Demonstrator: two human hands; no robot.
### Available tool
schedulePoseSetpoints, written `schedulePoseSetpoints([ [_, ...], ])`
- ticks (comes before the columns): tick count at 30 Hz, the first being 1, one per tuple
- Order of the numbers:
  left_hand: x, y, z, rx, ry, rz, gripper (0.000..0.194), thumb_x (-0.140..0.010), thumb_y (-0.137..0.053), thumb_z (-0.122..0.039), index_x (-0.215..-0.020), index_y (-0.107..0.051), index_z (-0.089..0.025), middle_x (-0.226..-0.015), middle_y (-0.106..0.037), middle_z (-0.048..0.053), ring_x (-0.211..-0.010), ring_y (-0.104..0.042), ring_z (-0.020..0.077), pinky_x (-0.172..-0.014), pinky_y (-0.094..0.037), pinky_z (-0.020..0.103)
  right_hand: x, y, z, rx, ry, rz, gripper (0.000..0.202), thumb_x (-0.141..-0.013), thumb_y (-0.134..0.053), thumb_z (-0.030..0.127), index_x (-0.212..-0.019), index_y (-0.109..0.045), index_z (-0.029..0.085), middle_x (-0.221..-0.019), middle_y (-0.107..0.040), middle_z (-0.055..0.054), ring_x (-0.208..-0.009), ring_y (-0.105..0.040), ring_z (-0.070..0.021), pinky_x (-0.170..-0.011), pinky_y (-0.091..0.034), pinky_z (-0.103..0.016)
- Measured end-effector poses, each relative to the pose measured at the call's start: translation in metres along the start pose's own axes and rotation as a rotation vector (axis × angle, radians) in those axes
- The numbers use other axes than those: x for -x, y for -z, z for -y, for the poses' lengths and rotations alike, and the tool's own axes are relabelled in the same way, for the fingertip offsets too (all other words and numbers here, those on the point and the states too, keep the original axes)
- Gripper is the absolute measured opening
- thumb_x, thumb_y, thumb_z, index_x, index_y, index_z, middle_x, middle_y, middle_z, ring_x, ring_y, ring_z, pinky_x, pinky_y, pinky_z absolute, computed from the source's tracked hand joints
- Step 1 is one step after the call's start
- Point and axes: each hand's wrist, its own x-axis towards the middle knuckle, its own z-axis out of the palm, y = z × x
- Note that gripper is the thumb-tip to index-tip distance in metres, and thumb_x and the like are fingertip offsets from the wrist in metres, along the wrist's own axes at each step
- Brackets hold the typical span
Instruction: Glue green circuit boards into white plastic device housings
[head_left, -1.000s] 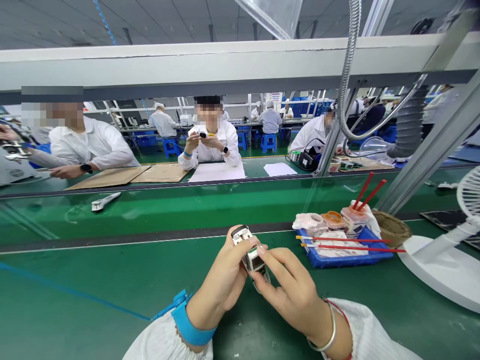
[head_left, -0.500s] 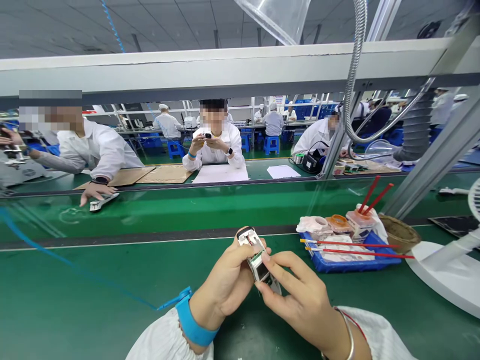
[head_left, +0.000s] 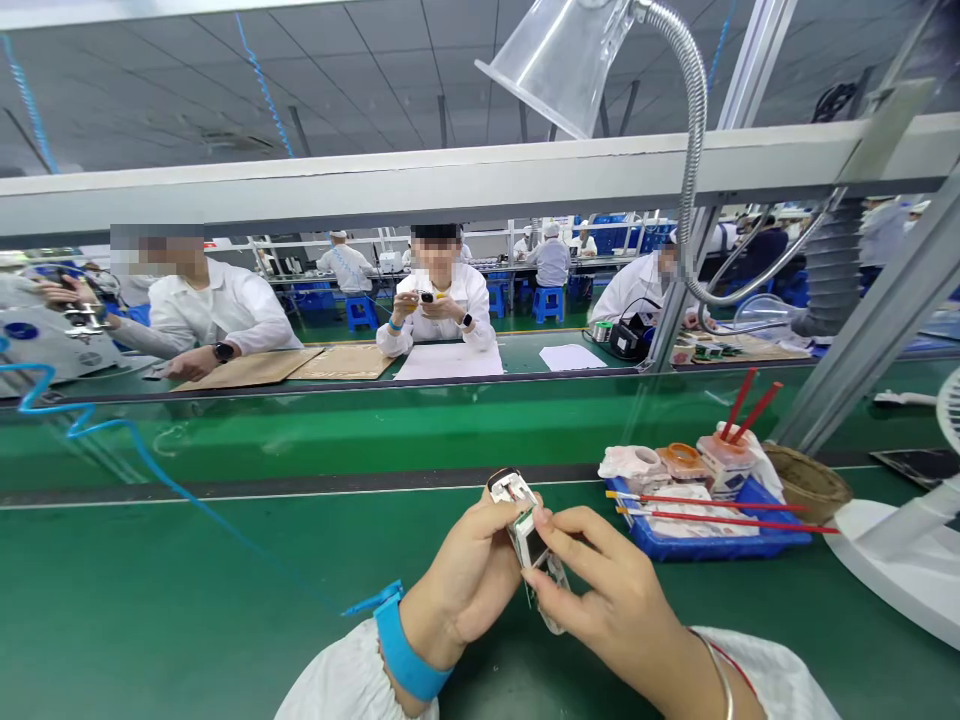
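- A small white device sat between 5 and 6 o'clock of the view's centre, held up above a green bench. Its long axis ran from 11 to 5 o'clock, with a rounded dark end at 11.
- The casing was open, showing a green-edged board and a dark rectangular panel.
- The left hand, at 8 o'clock of the device, was curled closed around its side, the thumb lying across the upper part. The far fingers were mostly hidden behind it.
- The right hand, at 4 o'clock, was half closed in a pinch: one fingertip at the panel's upper edge, the thumb near its lower edge. How hard it pressed could not be told.
- The device looked light enough for one hand to carry. Its shell seemed to be stiff, smooth plastic, perhaps a little slippery.
- The panel and the exposed board seemed the fragile parts, likely to scratch, crack or shift under a hard push.
- The soundest grip appeared to be along the shell's long sides, as the left hand had it; the panel seemed better taken by its edges, with fingertips clear of its face.
- At 3 o'clock of the device, well apart, stood a blue tray with two red-handled brushes across it.
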Motion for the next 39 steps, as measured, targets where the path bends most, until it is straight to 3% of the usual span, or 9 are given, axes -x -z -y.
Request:
schedulePoseSetpoints([
  [4, 0.0, -0.004, -0.002, -0.051, 0.03, 0.031, 0.012, -0.081, -0.056, -0.022, -0.073, -0.058, -0.014, -0.066, -0.059, 0.002, -0.063, -0.057, 0.0141, -0.064, -0.044, 0.027, -0.008, 0.01, -0.002, -0.105, -0.185, 0.058, 0.047, -0.076, -0.062, 0.007, -0.121, -0.056, 0.019, -0.085, -0.055, -0.003, -0.074, -0.055, -0.0139, -0.068, -0.05, -0.027],
  [8, -0.003, -0.006, -0.007, 0.018, 0.072, 0.137, 0.03, -0.088, -0.044, -0.036, -0.079, -0.062, -0.012, -0.073, -0.064, 0.007, -0.073, -0.061, 0.0187, -0.072, -0.047, 0.032, -0.011, 0.017, -0.006, -0.138, -0.298, 0.091, 0.046, -0.075, -0.064, 0.012, -0.12, -0.058, 0.02, -0.085, -0.056, -0.002, -0.074, -0.055, -0.0141, -0.071, -0.05, -0.028],
  [12, -0.005, -0.004, -0.01, 0.103, 0.092, 0.163, 0.028, -0.089, -0.037, -0.026, -0.082, -0.061, -0.013, -0.078, -0.065, 0.008, -0.077, -0.063, 0.0204, -0.076, -0.047, 0.035, -0.01, 0.018, -0.007, -0.058, -0.286, 0.075, 0.044, -0.077, -0.062, 0.012, -0.121, -0.057, 0.019, -0.088, -0.057, -0.003, -0.076, -0.056, -0.0154, -0.071, -0.049, -0.029],
  [18, -0.005, 0.003, -0.004, 0.02, -0.027, 0.195, 0.016, -0.09, -0.045, -0.023, -0.087, -0.057, -0.014, -0.089, -0.064, 0.008, -0.081, -0.063, 0.0193, -0.077, -0.049, 0.034, -0.009, 0.015, -0.008, 0.03, -0.236, 0.054, 0.042, -0.078, -0.064, 0.013, -0.119, -0.056, 0.014, -0.086, -0.057, -0.005, -0.073, -0.056, -0.0154, -0.068, -0.049, -0.03],
  [29, -0.004, -0.001, -0.004, -0.008, -0.062, 0.169, 0.01, -0.086, -0.053, -0.024, -0.089, -0.056, -0.015, -0.091, -0.063, 0.007, -0.079, -0.063, 0.019, -0.073, -0.05, 0.033, -0.007, 0.012, -0.009, 0.048, -0.208, 0.007, 0.042, -0.082, -0.062, 0.018, -0.123, -0.054, 0.021, -0.087, -0.058, -0.004, -0.074, -0.057, -0.0162, -0.068, -0.051, -0.032],
  [39, -0.003, -0.001, -0.002, -0.001, -0.059, 0.162, 0.01, -0.089, -0.048, -0.022, -0.088, -0.055, -0.015, -0.083, -0.06, 0.005, -0.071, -0.06, 0.014, -0.064, -0.049, 0.026, -0.006, 0.01, -0.009, 0.067, -0.165, -0.001, 0.045, -0.083, -0.061, 0.017, -0.126, -0.05, 0.023, -0.088, -0.056, -0.003, -0.074, -0.056, -0.0158, -0.069, -0.051, -0.032],
])
